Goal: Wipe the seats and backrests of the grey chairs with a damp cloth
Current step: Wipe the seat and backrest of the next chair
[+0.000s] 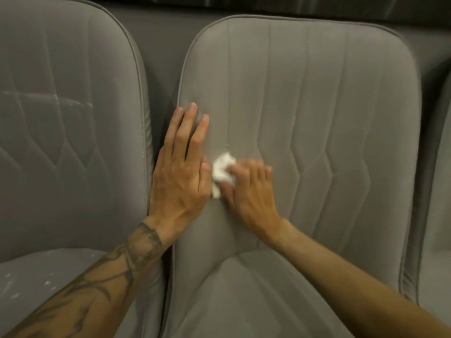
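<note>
flecked left chair [68,142], third chair [443,179] at right

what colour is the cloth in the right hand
White, seen in the head view: the cloth.

Far: plain grey panel [166,32] spanning left to right | Top far edge: dark band [268,3] with faint pale streaks | Light: dim, warm, even

**Backdrop and stray marks**

A dark strip [244,2] runs along the top edge of the frame, with faint paler streaks at upper right. Below it, a plain grey panel [163,37] shows at upper centre. Small white flecks [47,282] lie scattered at lower left. A pale scuff line [73,101] crosses the middle left.
</note>
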Demonstrator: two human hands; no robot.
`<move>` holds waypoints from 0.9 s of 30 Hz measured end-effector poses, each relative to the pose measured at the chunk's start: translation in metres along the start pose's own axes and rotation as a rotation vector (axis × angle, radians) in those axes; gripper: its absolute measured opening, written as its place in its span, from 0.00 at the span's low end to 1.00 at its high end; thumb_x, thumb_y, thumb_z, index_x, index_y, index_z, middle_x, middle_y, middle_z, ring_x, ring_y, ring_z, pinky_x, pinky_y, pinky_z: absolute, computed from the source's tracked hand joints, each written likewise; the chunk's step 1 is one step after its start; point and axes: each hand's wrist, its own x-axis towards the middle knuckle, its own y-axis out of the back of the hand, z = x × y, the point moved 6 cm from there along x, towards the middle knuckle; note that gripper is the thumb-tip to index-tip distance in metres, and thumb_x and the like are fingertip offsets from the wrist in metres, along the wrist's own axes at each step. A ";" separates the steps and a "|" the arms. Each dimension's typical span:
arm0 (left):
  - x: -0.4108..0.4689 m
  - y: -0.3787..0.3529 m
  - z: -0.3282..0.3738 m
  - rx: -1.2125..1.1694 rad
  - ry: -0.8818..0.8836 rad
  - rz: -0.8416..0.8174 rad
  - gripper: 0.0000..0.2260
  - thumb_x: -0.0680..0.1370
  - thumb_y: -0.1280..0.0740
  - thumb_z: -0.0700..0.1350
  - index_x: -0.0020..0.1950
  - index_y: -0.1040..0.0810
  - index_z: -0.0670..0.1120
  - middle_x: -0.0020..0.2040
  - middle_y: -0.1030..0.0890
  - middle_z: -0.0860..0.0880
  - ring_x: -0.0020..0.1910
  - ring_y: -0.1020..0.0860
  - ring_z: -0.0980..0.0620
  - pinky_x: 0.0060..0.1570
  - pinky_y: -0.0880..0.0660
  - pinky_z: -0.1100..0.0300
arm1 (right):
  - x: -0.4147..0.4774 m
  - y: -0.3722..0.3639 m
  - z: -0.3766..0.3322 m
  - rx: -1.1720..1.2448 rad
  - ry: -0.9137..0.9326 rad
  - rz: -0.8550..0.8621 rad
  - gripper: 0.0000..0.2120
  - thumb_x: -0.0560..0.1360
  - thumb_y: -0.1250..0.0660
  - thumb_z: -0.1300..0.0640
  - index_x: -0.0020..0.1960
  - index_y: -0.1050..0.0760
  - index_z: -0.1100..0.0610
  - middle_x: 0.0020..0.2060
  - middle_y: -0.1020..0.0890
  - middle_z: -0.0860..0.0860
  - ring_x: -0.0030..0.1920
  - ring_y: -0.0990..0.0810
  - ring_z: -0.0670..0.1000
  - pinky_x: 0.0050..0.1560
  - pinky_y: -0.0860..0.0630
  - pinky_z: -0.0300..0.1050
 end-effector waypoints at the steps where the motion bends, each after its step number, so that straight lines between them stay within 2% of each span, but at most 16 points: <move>1: 0.000 0.000 0.000 -0.002 0.003 0.002 0.31 0.77 0.42 0.38 0.82 0.37 0.41 0.84 0.40 0.42 0.85 0.46 0.44 0.82 0.48 0.57 | -0.016 0.000 -0.002 -0.008 0.073 -0.058 0.12 0.81 0.38 0.48 0.59 0.34 0.55 0.52 0.24 0.55 0.46 0.25 0.58 0.48 0.33 0.52; 3: 0.000 0.000 0.001 0.001 0.004 0.003 0.31 0.77 0.42 0.37 0.82 0.36 0.41 0.84 0.40 0.42 0.85 0.46 0.44 0.82 0.48 0.56 | -0.012 0.001 0.007 -0.049 0.184 -0.075 0.13 0.81 0.40 0.47 0.60 0.33 0.54 0.54 0.25 0.53 0.47 0.26 0.57 0.49 0.35 0.51; 4: -0.001 0.000 0.001 0.001 0.003 0.001 0.31 0.77 0.42 0.37 0.82 0.37 0.41 0.84 0.40 0.42 0.85 0.46 0.44 0.82 0.48 0.56 | 0.003 0.003 0.015 -0.071 0.181 -0.048 0.13 0.81 0.40 0.47 0.60 0.32 0.54 0.54 0.24 0.54 0.48 0.26 0.57 0.49 0.35 0.51; 7: -0.001 0.000 0.000 0.003 0.008 0.003 0.31 0.77 0.42 0.37 0.82 0.37 0.41 0.84 0.40 0.42 0.85 0.46 0.44 0.82 0.48 0.56 | 0.052 0.009 0.041 -0.110 -0.042 0.113 0.11 0.82 0.40 0.47 0.59 0.32 0.52 0.52 0.24 0.54 0.49 0.28 0.56 0.50 0.36 0.52; 9: -0.001 0.000 0.000 0.005 0.007 0.003 0.31 0.77 0.42 0.37 0.82 0.37 0.41 0.84 0.40 0.42 0.85 0.46 0.44 0.82 0.48 0.56 | 0.039 0.004 0.033 -0.060 -0.142 0.154 0.11 0.82 0.38 0.48 0.58 0.34 0.53 0.51 0.23 0.56 0.48 0.28 0.57 0.49 0.35 0.52; 12: -0.001 0.000 0.002 -0.001 0.000 0.000 0.31 0.77 0.42 0.37 0.82 0.36 0.40 0.84 0.40 0.42 0.85 0.45 0.43 0.82 0.46 0.55 | -0.010 -0.004 0.000 -0.012 -0.017 0.046 0.12 0.81 0.39 0.48 0.58 0.34 0.54 0.49 0.20 0.58 0.47 0.28 0.57 0.48 0.34 0.52; 14: -0.001 0.001 0.002 -0.004 0.002 0.001 0.31 0.77 0.42 0.37 0.82 0.36 0.40 0.84 0.40 0.42 0.85 0.45 0.43 0.82 0.46 0.53 | -0.001 0.001 0.008 -0.031 0.073 0.013 0.11 0.82 0.41 0.47 0.58 0.33 0.54 0.49 0.21 0.56 0.47 0.28 0.56 0.48 0.35 0.51; 15: -0.001 0.000 0.002 -0.006 0.002 0.000 0.31 0.77 0.42 0.37 0.82 0.36 0.40 0.84 0.40 0.42 0.85 0.46 0.43 0.82 0.46 0.53 | 0.012 0.003 0.017 -0.058 0.062 0.023 0.11 0.83 0.42 0.46 0.57 0.32 0.54 0.49 0.22 0.55 0.47 0.28 0.56 0.48 0.35 0.52; 17: -0.002 0.000 0.000 -0.002 -0.003 0.005 0.31 0.77 0.42 0.37 0.82 0.37 0.41 0.84 0.41 0.42 0.85 0.46 0.43 0.82 0.46 0.54 | 0.034 0.005 0.032 -0.097 -0.066 0.111 0.11 0.83 0.42 0.46 0.57 0.32 0.53 0.50 0.24 0.54 0.47 0.28 0.56 0.48 0.36 0.52; 19: -0.002 -0.001 -0.001 -0.004 -0.014 0.005 0.31 0.77 0.42 0.37 0.82 0.37 0.40 0.84 0.40 0.42 0.85 0.46 0.43 0.82 0.46 0.53 | 0.019 0.001 0.023 -0.064 -0.163 0.162 0.11 0.83 0.41 0.47 0.58 0.33 0.54 0.51 0.25 0.55 0.47 0.28 0.57 0.49 0.35 0.53; 21: -0.001 -0.001 0.000 -0.005 -0.020 0.010 0.31 0.77 0.42 0.36 0.82 0.36 0.40 0.84 0.40 0.41 0.85 0.46 0.42 0.82 0.46 0.51 | -0.019 -0.010 0.001 0.003 -0.112 0.092 0.11 0.82 0.40 0.49 0.59 0.33 0.55 0.52 0.25 0.56 0.46 0.27 0.58 0.48 0.33 0.53; 24: -0.002 -0.001 0.000 0.002 -0.019 0.018 0.31 0.77 0.42 0.35 0.82 0.36 0.40 0.84 0.40 0.41 0.85 0.45 0.42 0.82 0.45 0.50 | -0.029 -0.005 0.002 -0.043 0.084 -0.034 0.12 0.80 0.37 0.48 0.58 0.33 0.54 0.48 0.20 0.56 0.45 0.28 0.56 0.47 0.35 0.50; 26: -0.003 -0.001 0.000 0.002 -0.016 0.018 0.30 0.78 0.42 0.36 0.82 0.36 0.40 0.84 0.40 0.42 0.85 0.45 0.42 0.82 0.45 0.51 | -0.002 0.003 0.021 -0.122 0.172 -0.021 0.13 0.80 0.38 0.48 0.59 0.32 0.54 0.48 0.19 0.57 0.47 0.28 0.56 0.47 0.36 0.51; 27: -0.003 -0.001 -0.001 0.003 -0.015 0.018 0.30 0.78 0.41 0.36 0.82 0.36 0.41 0.84 0.40 0.42 0.85 0.46 0.43 0.82 0.46 0.52 | 0.016 0.009 0.037 -0.149 0.147 0.019 0.12 0.81 0.39 0.48 0.60 0.32 0.54 0.50 0.19 0.57 0.48 0.29 0.57 0.48 0.36 0.51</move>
